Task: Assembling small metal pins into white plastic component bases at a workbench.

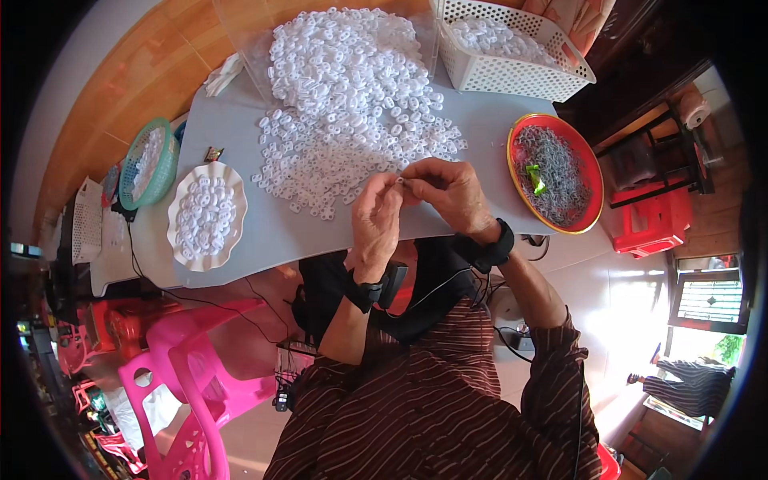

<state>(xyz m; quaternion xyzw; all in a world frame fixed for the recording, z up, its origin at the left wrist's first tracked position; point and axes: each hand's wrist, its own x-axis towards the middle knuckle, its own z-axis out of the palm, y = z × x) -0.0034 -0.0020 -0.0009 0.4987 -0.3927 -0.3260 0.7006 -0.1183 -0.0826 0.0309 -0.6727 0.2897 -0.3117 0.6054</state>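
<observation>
White piece (pixel 400 181), pinched, long axis unclear

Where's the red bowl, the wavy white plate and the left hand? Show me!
Red bowl (pixel 596 190), head view: its right inner wall.
Wavy white plate (pixel 200 263), head view: its lower rim.
Left hand (pixel 375 222), head view: middle of its back.

pinched piece (pixel 400 181) too small to tell, pink chair (pixel 178 360) cut off below
</observation>
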